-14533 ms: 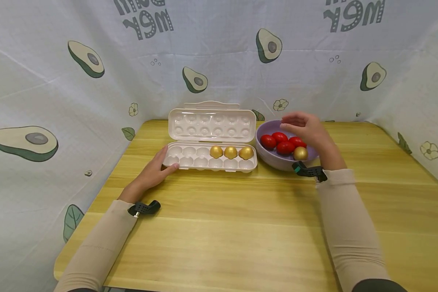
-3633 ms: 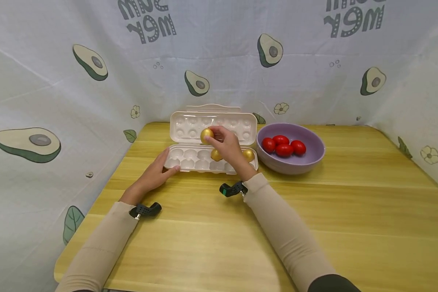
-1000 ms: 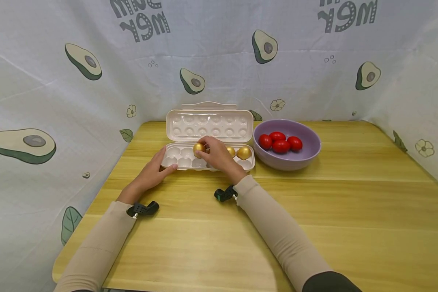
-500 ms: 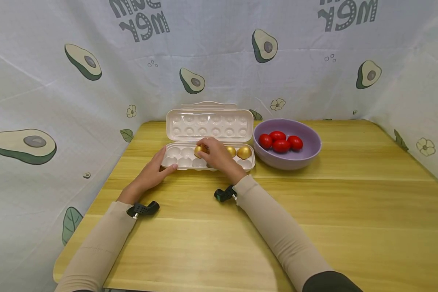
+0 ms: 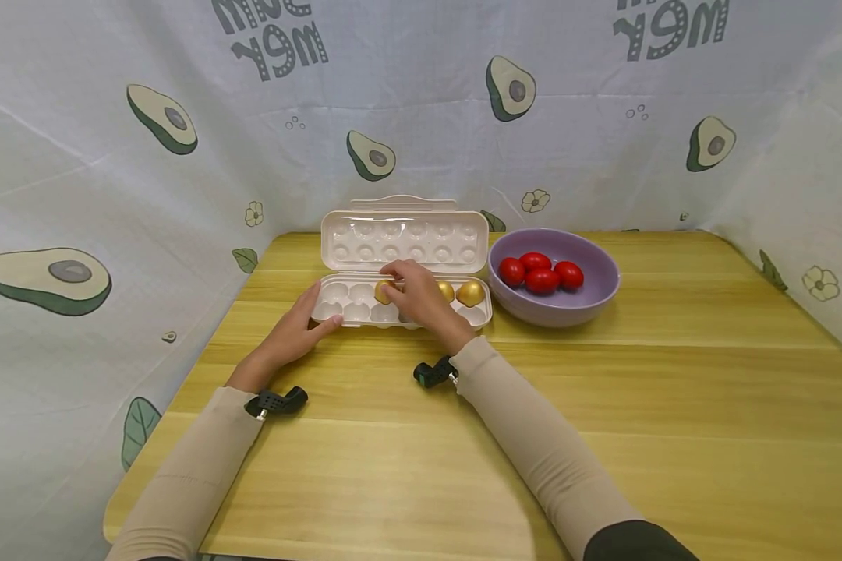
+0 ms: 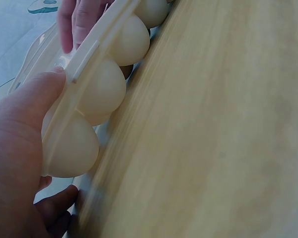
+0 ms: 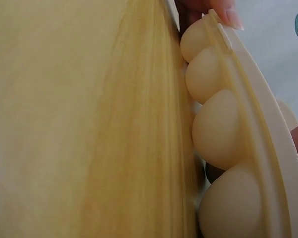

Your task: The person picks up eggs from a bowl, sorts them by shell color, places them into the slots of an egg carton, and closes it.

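A pale plastic egg carton (image 5: 356, 314) lies on the table with its lid (image 5: 405, 241) raised behind it. At its left end my left hand (image 5: 289, 335) grips it, the thumb (image 6: 42, 91) on the front rim and the fingers round the end. My right hand (image 5: 424, 300) reaches over the carton from the front. Its thumb and fingers are about a gold egg (image 5: 382, 293), which sits low in a back-row cup. Beside the hand, gold eggs (image 5: 471, 294) fill cups toward the right end. The hand hides part of the middle cups.
To the carton's right stands a purple bowl (image 5: 561, 315) with several red eggs (image 5: 542, 281) in it. A wooden table (image 5: 407, 452) carries everything. Behind it hangs a pale curtain (image 5: 435, 101) printed with avocados.
A gold egg left the bowl in my right hand, travelled left and went down into a back-row cup. Lately the thumb has shifted slightly on it. My left hand has stayed on the carton.
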A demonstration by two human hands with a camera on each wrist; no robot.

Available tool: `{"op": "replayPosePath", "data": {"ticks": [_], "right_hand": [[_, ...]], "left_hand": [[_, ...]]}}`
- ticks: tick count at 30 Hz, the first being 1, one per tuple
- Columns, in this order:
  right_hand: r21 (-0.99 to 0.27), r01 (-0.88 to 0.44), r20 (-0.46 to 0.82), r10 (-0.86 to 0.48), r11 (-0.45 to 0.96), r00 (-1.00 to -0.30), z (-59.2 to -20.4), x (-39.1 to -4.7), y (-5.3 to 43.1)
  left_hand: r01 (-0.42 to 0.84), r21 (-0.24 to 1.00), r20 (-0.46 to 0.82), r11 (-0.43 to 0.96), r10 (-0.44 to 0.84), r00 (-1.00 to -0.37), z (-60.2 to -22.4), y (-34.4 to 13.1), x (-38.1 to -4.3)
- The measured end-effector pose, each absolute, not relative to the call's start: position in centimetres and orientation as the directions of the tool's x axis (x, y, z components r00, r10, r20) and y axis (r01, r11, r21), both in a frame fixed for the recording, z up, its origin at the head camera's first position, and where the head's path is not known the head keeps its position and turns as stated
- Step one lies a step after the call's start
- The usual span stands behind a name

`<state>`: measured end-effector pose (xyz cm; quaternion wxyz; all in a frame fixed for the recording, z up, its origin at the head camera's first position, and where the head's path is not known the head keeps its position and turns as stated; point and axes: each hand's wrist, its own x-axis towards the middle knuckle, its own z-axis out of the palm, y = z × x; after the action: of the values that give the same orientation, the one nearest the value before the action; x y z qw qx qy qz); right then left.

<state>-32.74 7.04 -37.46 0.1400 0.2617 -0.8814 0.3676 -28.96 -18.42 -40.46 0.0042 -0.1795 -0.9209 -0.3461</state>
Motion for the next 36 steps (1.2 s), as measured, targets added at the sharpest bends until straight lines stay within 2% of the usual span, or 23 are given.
{"op": "replayPosePath", "data": {"ticks": [5, 11, 20, 36], "right_hand": [[-0.590, -0.612, 0.518, -0.335, 0.527, -0.787, -37.3, -32.9, 7.4], [-0.611, -0.632, 0.554, -0.313, 0.477, -0.771, -36.4, -33.2, 7.9], [-0.735, -0.533, 0.509, -0.177, 0.420, -0.842, -35.0, -34.0, 9.5], [-0.739, -0.532, 0.501, -0.190, 0.413, -0.844, -33.3, -34.4, 14.4]], "left_hand": [[0.327, 0.634, 0.124, 0.701, 0.325, -0.938, -40.4, -18.4, -28.9], [0.337, 0.631, 0.139, 0.698, 0.326, -0.935, -40.3, -18.7, -28.9], [0.329, 0.634, 0.125, 0.700, 0.326, -0.937, -40.6, -18.6, -29.2], [0.317, 0.637, 0.120, 0.702, 0.316, -0.941, -40.7, -18.6, -29.3]]}}
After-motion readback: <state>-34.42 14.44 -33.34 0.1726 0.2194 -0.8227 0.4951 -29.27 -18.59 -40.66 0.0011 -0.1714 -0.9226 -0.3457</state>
